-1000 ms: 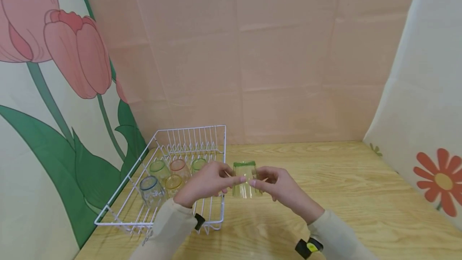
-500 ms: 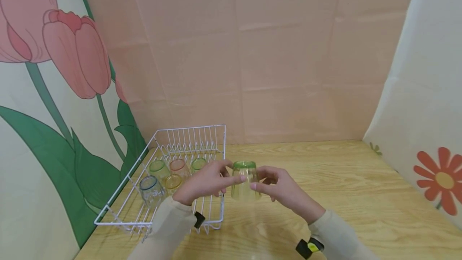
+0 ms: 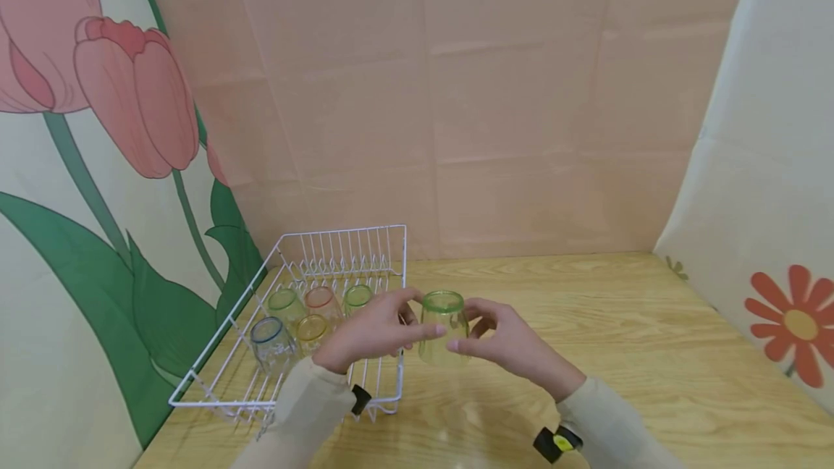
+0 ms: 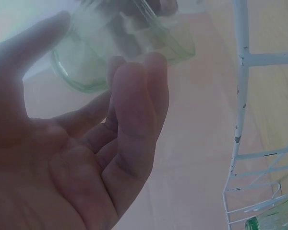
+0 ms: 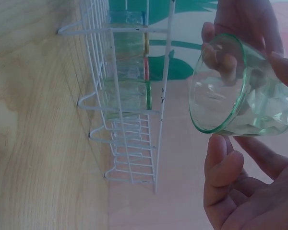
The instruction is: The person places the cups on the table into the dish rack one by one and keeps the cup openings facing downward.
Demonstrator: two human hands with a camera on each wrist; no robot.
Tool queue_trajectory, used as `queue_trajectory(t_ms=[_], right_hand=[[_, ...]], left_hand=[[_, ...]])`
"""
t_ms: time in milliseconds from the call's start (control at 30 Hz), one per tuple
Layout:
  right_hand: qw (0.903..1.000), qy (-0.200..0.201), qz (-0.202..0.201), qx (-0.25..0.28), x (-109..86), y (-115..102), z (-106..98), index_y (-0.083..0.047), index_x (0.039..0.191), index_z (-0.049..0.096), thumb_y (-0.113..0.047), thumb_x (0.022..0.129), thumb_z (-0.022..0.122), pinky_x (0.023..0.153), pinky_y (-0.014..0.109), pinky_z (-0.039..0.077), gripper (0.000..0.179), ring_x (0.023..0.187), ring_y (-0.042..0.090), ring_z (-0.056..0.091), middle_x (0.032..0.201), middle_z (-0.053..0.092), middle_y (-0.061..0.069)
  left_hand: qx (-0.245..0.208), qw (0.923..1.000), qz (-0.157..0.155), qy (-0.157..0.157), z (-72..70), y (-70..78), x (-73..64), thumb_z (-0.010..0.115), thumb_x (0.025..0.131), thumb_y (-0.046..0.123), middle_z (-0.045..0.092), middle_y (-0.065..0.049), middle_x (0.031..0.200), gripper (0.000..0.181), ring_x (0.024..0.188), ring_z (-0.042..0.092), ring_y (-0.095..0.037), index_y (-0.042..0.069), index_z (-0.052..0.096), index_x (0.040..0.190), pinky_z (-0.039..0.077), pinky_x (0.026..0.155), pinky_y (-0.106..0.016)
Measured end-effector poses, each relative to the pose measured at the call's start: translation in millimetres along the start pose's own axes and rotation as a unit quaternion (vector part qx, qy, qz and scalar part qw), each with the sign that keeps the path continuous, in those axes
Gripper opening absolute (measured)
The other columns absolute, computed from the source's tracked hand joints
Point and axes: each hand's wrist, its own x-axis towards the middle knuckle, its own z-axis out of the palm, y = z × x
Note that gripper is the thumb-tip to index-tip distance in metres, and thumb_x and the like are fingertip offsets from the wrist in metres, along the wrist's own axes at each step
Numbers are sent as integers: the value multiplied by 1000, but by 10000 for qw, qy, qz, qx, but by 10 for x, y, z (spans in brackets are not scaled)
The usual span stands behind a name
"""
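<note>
Out in front, a green-tinted drinking glass (image 3: 444,318) is held between both hands over the wooden table, just right of a white wire dish rack (image 3: 221,404). The glass is mouth down, its narrower end on top. On its left side my left hand (image 3: 376,328) grips it with thumb and fingers. From the right, my right hand (image 3: 513,342) holds it, thumb on the near side and fingers behind. In the right wrist view the wide green-edged mouth of the glass (image 5: 218,84) faces the table side, and faceted walls show toward the other end.
Inside the rack stand upside-down glasses: one blue (image 3: 270,349), one yellow (image 3: 311,329), one pink (image 3: 322,300) and two green, at the left (image 3: 284,301) and right (image 3: 358,297). Pink cloth (image 3: 521,129) hangs behind the wooden table (image 3: 619,353).
The glass has tipped slightly toward the camera, so its green top end now shows as a wider oval. Both hands have stayed nearly in place, with small shifts of the thumbs.
</note>
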Motion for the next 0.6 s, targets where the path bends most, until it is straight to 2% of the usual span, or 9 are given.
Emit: queue_trajectory(t_ms=[167, 367, 600], right_hand=[[10000, -18, -2, -21, -8, -13, -2, -11, 125, 64, -33, 84, 82, 61, 34, 50, 50, 88, 27, 57, 114, 66, 8], [10000, -45, 35, -21, -25, -7, 2, -9, 127, 62, -32, 82, 83, 58, 31, 50, 55, 88, 26, 56, 116, 64, 11], [9999, -119, -26, -32, -34, -5, 2, -10, 126, 62, -32, 82, 84, 57, 30, 51, 54, 87, 26, 57, 114, 64, 9]], left_hand=[[-74, 9999, 72, -39, 3, 1, -4, 75, 89, 42, 64, -7, 84, 51, 65, 65, -31, 11, 59, 126, 56, 57, -39], [-39, 9998, 161, -122, 3, 1, -7, 77, 87, 41, 62, -7, 87, 50, 63, 64, -27, 13, 59, 126, 54, 53, -32], [-29, 9993, 282, -225, 1, -16, 1, 76, 88, 40, 62, -9, 88, 48, 63, 64, -26, 14, 59, 125, 57, 58, -45]])
